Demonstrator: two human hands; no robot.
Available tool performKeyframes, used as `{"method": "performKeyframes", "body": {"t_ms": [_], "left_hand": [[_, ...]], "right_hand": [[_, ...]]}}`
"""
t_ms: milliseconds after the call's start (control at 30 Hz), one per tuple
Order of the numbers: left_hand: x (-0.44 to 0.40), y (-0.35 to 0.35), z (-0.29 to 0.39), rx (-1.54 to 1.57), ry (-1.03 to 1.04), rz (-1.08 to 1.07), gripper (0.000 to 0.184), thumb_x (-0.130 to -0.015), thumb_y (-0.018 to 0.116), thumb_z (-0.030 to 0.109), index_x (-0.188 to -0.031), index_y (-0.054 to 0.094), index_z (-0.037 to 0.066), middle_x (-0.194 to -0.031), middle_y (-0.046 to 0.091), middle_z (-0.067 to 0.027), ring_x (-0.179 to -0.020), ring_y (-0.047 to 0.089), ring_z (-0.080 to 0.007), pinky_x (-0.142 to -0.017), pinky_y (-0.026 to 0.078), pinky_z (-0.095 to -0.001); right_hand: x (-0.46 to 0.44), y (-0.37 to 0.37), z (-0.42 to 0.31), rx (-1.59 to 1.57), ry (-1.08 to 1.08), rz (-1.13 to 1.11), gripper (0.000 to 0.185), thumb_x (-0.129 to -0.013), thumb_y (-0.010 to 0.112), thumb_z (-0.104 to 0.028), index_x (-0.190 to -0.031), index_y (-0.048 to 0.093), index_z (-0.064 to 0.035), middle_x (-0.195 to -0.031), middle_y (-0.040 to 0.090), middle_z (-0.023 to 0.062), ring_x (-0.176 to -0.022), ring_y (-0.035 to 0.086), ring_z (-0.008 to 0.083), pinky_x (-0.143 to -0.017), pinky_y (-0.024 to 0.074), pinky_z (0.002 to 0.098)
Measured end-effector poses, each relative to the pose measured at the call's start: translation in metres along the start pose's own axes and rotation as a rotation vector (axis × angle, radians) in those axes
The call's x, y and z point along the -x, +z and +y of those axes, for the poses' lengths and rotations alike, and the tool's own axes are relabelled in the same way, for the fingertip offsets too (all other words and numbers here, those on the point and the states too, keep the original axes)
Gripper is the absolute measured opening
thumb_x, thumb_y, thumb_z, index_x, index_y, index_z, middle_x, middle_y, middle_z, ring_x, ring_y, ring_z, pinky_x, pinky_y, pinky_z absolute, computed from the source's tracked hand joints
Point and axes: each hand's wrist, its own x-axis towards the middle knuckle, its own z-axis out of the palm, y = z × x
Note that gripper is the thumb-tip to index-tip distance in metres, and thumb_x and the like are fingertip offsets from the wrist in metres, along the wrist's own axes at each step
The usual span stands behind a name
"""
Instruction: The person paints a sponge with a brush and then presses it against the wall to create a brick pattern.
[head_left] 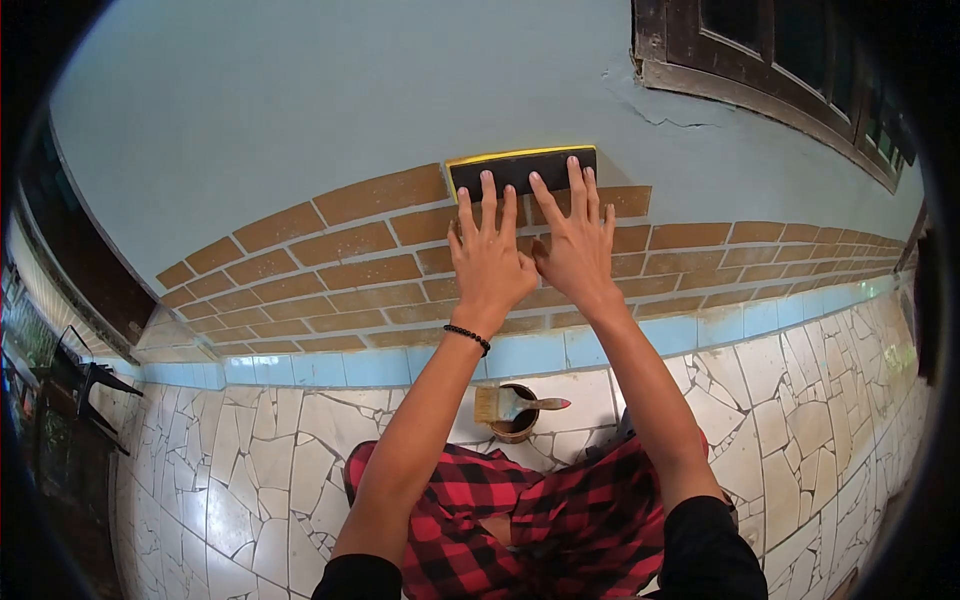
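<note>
Pressed flat against the wall is a rectangular pad with a black back and a yellow edge, lying along the top row of a brown painted brick pattern. My left hand rests its outstretched fingertips on the pad's left half. On the right half, the spread fingertips of my right hand touch the pad too. My thumbs almost meet below it. Neither hand wraps around anything. The pad's underside, towards the wall, is hidden.
A bristle paintbrush lies across a small pot on the stone-patterned floor, before my crossed legs. Light blue tiles edge the wall's foot. A wooden window is at upper right, a black chair at far left.
</note>
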Motion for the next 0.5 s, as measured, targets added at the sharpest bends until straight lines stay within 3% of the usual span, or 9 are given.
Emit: {"method": "performKeyframes", "body": {"t_ms": [500], "left_hand": [[-0.002, -0.001, -0.009, 0.043, 0.023, -0.078, 0.096, -0.073, 0.073, 0.016, -0.164, 0.043, 0.011, -0.177, 0.018, -0.0164, -0.158, 0.021, -0.0498, -0.112, 0.046, -0.0680]], "right_hand": [[0.003, 0.026, 0.006, 0.058, -0.007, 0.044, 0.107, -0.075, 0.080, -0.010, -0.166, 0.035, -0.0430, -0.179, 0.012, 0.0143, -0.164, 0.014, 0.0401, -0.115, 0.0248, 0.0820]]}}
